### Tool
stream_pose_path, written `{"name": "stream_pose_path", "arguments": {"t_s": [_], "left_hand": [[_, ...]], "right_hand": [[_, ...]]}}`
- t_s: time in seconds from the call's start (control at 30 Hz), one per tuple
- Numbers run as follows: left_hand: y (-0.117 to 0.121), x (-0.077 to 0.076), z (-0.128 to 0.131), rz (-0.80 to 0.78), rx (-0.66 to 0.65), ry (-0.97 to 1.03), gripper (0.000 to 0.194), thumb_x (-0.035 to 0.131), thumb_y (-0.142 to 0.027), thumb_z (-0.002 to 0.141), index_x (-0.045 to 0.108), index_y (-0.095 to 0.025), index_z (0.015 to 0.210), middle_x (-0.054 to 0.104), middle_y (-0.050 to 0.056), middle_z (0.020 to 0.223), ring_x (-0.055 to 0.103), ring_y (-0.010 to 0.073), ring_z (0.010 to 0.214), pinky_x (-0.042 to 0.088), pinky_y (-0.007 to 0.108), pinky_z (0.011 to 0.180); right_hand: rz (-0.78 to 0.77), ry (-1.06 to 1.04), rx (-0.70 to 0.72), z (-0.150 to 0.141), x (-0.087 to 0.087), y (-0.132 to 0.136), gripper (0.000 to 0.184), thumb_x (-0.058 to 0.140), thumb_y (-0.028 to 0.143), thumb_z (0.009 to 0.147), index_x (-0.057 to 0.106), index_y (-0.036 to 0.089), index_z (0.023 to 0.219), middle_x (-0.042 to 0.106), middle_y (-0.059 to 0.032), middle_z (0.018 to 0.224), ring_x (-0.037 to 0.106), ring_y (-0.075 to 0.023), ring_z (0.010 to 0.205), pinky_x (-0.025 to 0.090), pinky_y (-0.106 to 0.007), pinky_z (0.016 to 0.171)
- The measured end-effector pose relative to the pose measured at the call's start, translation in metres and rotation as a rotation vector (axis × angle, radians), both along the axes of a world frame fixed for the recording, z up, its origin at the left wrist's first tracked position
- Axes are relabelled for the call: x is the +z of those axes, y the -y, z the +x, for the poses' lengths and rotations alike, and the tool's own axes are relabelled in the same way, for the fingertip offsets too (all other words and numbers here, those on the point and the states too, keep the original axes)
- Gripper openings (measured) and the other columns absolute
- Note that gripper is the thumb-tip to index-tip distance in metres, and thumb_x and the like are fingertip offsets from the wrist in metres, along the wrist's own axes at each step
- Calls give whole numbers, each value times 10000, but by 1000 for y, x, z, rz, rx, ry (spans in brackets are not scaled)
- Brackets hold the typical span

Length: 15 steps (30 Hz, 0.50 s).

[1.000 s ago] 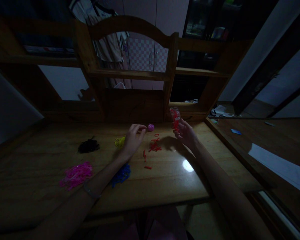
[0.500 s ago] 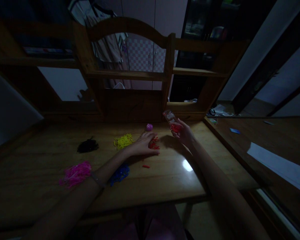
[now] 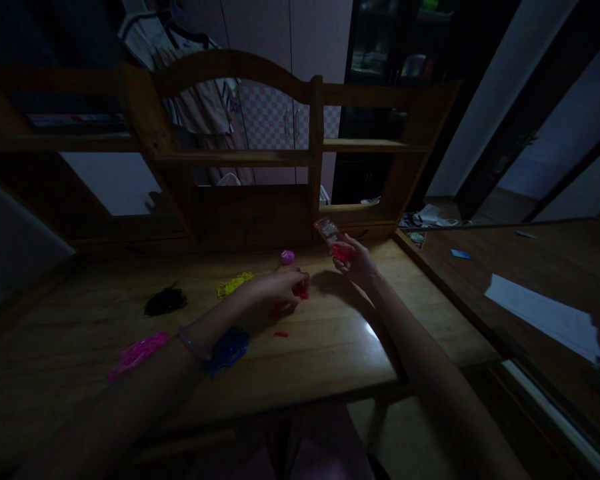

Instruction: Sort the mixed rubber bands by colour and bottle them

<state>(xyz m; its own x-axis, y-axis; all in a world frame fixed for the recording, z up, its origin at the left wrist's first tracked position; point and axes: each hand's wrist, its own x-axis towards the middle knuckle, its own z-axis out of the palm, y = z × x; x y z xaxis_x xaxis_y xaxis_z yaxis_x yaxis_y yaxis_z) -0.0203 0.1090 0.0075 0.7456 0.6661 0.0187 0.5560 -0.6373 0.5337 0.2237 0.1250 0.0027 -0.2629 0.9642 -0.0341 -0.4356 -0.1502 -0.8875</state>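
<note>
My right hand (image 3: pixel 357 265) is wrapped round a clear jar (image 3: pixel 327 229), lifted above the table and tilted with its mouth toward the upper left. Red pieces (image 3: pixel 342 251) lie in the jar's lower part. My left hand (image 3: pixel 283 285) is on the tabletop with its fingers curled round a small pile of red bands (image 3: pixel 303 292), partly hidden by the fingers. One loose red piece (image 3: pixel 281 334) lies nearer to me. A purple round object (image 3: pixel 287 257) rests just beyond my left hand.
On the wooden table (image 3: pixel 320 360) lie piles of yellow bands (image 3: pixel 234 285), black bands (image 3: pixel 165 301), pink bands (image 3: pixel 137 353) and blue bands (image 3: pixel 229 350). A wooden shelf unit (image 3: pixel 250 159) borders the back. White paper (image 3: pixel 543 313) lies on the surface at right.
My left hand has come down from beside the purple object onto the red pile and its fingers have drawn in. The jar in my right hand has gone from near upright to tilted leftward.
</note>
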Motion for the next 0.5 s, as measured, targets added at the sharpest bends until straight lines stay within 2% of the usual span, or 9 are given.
{"name": "stream_pose_path", "arguments": {"t_s": [0.1,0.2,0.3,0.5], "left_hand": [[6,-3,3,0,37,36,144,628,-149,615,690,-218,725,627,13,748,569,162,694,410,232,597],[12,-7,2,-6,89,76,142,590,-123,629,688,-208,689,624,5,670,561,146,613,383,228,544],[18,-12,-5,-21,147,107,176,562,-133,647,699,-197,735,636,1,659,573,139,591,384,221,524],[20,-20,-20,-96,240,185,177,616,-227,685,684,-157,832,663,14,719,609,152,655,430,228,573]], "right_hand": [[-15,-11,6,-1,2,2,377,593,546,811,658,177,856,638,-35,702,444,-87,445,262,-200,349],[-25,-18,-10,0,3,2,373,614,543,802,673,177,839,649,-35,704,452,-82,450,293,-199,366],[-17,-5,-33,1,-1,0,371,644,540,784,687,173,820,659,-32,726,475,-75,474,328,-192,391],[-22,51,-42,3,-8,-7,426,659,581,756,692,158,802,643,-24,705,447,-63,450,274,-187,373]]}}
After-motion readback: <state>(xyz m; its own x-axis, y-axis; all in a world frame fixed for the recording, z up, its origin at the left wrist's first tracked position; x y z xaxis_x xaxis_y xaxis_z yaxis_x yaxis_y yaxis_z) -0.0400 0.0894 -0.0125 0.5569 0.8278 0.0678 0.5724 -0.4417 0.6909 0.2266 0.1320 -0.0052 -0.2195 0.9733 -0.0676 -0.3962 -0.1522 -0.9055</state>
